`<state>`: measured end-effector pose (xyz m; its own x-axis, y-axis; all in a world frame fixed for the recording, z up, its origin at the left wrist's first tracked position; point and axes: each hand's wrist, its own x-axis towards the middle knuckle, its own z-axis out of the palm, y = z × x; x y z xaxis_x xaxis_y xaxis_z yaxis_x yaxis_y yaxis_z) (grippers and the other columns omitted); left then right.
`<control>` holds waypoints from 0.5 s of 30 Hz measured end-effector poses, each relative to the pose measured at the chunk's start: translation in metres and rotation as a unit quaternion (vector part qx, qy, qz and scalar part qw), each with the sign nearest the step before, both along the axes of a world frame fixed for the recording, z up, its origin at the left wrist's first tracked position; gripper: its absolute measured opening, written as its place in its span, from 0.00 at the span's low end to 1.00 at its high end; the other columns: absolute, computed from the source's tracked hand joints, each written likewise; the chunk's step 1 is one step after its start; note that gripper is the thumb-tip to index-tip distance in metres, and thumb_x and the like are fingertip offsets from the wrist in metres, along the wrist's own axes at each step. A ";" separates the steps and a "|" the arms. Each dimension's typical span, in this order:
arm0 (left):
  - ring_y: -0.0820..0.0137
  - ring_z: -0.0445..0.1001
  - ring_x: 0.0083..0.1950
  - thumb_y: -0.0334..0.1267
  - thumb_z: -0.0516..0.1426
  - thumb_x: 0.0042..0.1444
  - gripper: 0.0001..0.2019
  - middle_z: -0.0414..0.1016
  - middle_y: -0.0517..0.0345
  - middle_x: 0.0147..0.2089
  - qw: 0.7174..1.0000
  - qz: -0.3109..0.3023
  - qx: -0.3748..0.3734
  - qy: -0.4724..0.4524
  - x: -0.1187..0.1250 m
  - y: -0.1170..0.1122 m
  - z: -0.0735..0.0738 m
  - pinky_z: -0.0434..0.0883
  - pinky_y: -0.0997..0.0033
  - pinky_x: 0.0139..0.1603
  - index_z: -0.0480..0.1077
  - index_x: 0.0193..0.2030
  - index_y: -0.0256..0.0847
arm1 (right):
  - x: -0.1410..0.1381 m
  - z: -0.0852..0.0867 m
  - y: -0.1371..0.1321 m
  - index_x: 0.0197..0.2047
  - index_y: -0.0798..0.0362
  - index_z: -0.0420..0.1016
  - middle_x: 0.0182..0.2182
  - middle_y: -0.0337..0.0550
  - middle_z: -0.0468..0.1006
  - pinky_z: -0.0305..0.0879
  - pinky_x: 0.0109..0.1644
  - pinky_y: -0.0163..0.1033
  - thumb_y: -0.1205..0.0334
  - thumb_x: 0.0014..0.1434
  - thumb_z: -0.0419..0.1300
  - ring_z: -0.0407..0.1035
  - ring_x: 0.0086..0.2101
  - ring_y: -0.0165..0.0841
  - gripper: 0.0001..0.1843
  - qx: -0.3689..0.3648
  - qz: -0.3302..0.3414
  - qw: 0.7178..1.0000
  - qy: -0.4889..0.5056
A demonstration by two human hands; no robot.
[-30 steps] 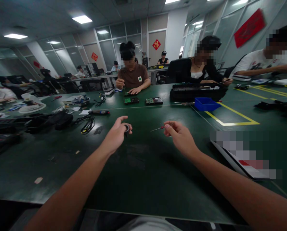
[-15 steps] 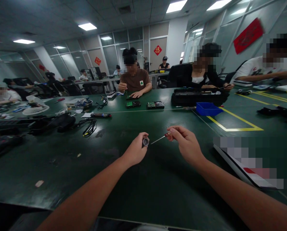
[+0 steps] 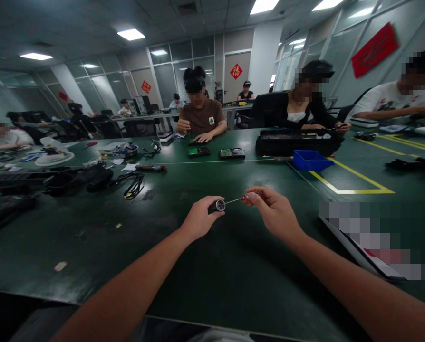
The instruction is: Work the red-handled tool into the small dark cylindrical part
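Between the thumb and fingers of my left hand [image 3: 200,219] is a small dark cylindrical part [image 3: 220,205] with a pale ring at its open end, which faces me. My right hand [image 3: 269,205] grips a screwdriver [image 3: 246,196] by its reddish, see-through handle. Its thin metal shaft points left, and the tip is at the mouth of the cylindrical part. Whether the tip touches anything inside is too small to tell. Both hands are held above the green table [image 3: 212,280].
A blue bin [image 3: 310,161] sits ahead on the right, near a long black housing [image 3: 298,143]. Two circuit-board units lie ahead, one of them a metal-edged unit [image 3: 232,153]. Black cables [image 3: 133,185] lie to the left. Several people work around the table.
The screwdriver tip has come from beside the cylindrical part to its open end. My left hand has shifted slightly right, with its thumb and fingers further round the part.
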<state>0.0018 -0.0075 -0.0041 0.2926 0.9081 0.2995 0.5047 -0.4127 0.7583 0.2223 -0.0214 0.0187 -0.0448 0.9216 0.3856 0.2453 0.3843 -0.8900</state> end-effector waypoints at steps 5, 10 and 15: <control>0.63 0.73 0.57 0.32 0.64 0.55 0.19 0.77 0.56 0.55 1.000 0.003 0.016 0.006 -0.001 0.001 0.000 0.67 0.59 0.62 0.75 0.55 0.45 | 0.002 0.003 -0.004 0.37 0.51 0.78 0.29 0.43 0.82 0.68 0.35 0.41 0.45 0.62 0.59 0.76 0.30 0.36 0.18 0.027 -0.055 0.993 -0.099; 0.61 0.73 0.58 0.34 0.65 0.56 0.19 0.77 0.56 0.55 0.999 0.007 0.031 0.023 -0.002 0.001 -0.002 0.66 0.57 0.63 0.75 0.55 0.47 | 0.003 0.008 -0.008 0.25 0.51 0.74 0.18 0.37 0.74 0.57 0.25 0.38 0.42 0.59 0.62 0.65 0.19 0.30 0.21 0.091 -0.109 0.972 -0.188; 0.62 0.74 0.57 0.34 0.65 0.55 0.19 0.78 0.56 0.54 0.999 0.011 0.044 0.027 -0.004 0.003 -0.004 0.67 0.58 0.62 0.75 0.55 0.48 | 0.001 0.007 -0.011 0.35 0.51 0.78 0.26 0.40 0.80 0.64 0.30 0.38 0.51 0.61 0.62 0.73 0.26 0.33 0.12 0.139 -0.059 0.968 -0.200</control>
